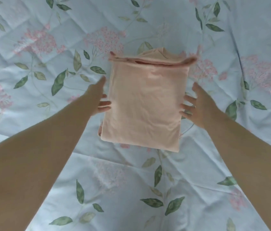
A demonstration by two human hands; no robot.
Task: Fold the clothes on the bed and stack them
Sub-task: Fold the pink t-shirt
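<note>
Bedsheet (pixel 14 97), pale blue with pink flower clusters and green leaves, fills the view and lies creased under everything. From 8 o'clock a bare forearm reaches in, and the left hand (pixel 98 100) sits at 9 o'clock of the garment. It is released, fingers straight and slightly spread, thumb pointing toward 12 o'clock. Its fingertips meet the cloth's left edge without curling round it. At the centre lies the folded peach garment (pixel 146 104), a neat rectangle on the sheet, its long axis running from 6 to 12 o'clock with the far end leaning a little toward 1 o'clock. The near end is a smooth closed fold. The far end shows stacked layers and a thick hem that sticks out past both sides, with a rumpled bit of cloth peeking beyond it. At 3 o'clock of the garment the right hand (pixel 201 107) mirrors the other: unclenched, fingers apart, tips at the right edge, grasping nothing, its forearm coming in from 4 o'clock.
</note>
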